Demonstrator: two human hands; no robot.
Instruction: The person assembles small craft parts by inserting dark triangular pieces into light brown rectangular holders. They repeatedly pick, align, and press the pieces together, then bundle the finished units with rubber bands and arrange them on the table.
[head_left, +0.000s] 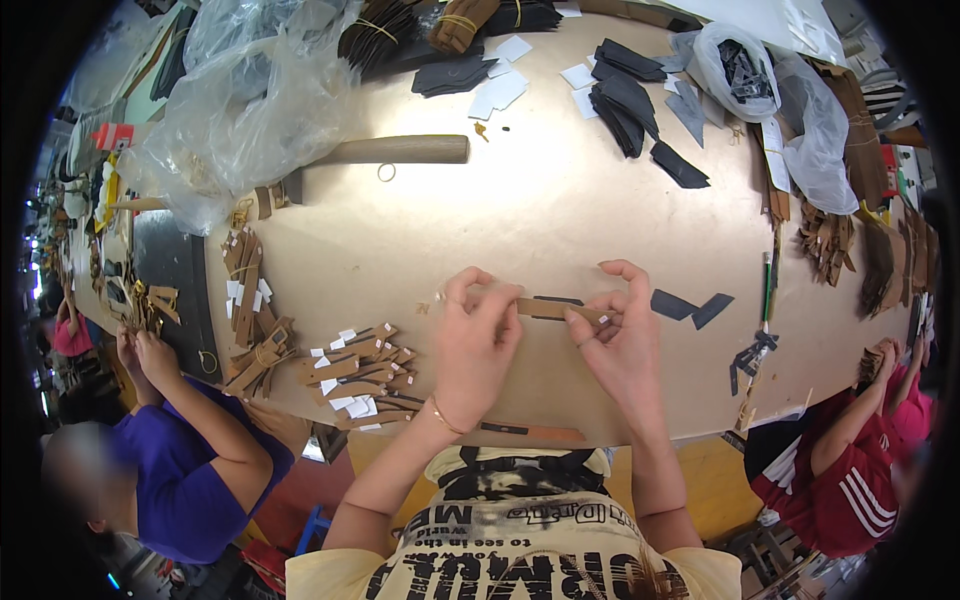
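1. A brown strip (548, 309) lies flat on the table (520, 210), between both hands.
2. Left hand (475, 340) – fingers pinch its left end; right hand (620, 335) pinches the right, likely steadying it.
3. More brown strips (360, 375) piled just left – within reach.

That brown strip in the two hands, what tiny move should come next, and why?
Probably press the dark piece flat onto the brown strip: the left hand and right hand pinch its ends just above the table, the dark piece on top.

Tan worktable (560, 200) above orange floor (715, 480)
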